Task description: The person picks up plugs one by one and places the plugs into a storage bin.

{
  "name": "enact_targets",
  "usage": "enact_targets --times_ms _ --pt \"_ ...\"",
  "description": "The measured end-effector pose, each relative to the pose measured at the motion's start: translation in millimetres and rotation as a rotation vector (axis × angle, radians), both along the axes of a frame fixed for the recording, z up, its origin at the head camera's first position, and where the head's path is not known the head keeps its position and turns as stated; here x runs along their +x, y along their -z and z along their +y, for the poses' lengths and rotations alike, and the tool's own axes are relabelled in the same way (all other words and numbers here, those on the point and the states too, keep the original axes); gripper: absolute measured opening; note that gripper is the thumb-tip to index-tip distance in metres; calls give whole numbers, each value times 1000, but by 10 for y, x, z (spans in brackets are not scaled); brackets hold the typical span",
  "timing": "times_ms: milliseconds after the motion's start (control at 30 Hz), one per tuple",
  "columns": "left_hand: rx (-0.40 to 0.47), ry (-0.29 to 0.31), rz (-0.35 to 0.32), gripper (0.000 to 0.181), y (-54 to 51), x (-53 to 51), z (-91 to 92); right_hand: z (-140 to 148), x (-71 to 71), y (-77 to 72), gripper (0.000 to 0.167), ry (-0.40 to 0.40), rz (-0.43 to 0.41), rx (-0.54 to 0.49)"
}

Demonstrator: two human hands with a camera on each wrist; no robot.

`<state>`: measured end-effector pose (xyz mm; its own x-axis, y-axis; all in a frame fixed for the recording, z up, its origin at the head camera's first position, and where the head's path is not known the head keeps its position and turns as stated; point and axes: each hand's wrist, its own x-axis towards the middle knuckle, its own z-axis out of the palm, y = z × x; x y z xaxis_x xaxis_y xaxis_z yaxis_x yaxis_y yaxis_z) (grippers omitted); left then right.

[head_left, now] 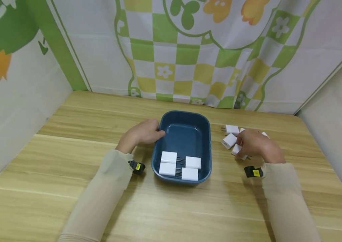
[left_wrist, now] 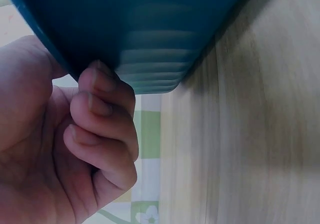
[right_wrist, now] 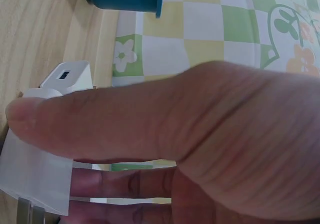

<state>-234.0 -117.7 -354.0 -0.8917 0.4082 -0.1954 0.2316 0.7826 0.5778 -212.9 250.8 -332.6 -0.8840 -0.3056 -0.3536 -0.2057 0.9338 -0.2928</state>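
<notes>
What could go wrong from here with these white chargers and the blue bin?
The right grip pinches a charger close beside loose chargers, so it might knock one aside. The held charger's bare prongs could catch on something. The left grip holds the bin at its rim; a tug might shift the four chargers inside.

A tub [head_left: 183,139] stands on the worktop [head_left: 207,211], in front of a curtain [head_left: 183,53]. Four USB wall chargers [head_left: 168,157] lie inside its near end, two left and two right, the pairs facing each other. The left hand [head_left: 145,132] is at the tub's left rim. Well right of the tub, the right hand [head_left: 253,143] is over a cluster of loose chargers [head_left: 229,141] on the worktop.
</notes>
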Motion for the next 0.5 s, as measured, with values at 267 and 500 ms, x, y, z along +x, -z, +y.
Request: enact_targets --times_ms 267,500 --pt "6 7 -11 41 -1 5 17 -1 -23 15 38 2 -51 11" --pt "18 27 -13 44 8 4 13 25 -39 40 39 -9 -49 18"
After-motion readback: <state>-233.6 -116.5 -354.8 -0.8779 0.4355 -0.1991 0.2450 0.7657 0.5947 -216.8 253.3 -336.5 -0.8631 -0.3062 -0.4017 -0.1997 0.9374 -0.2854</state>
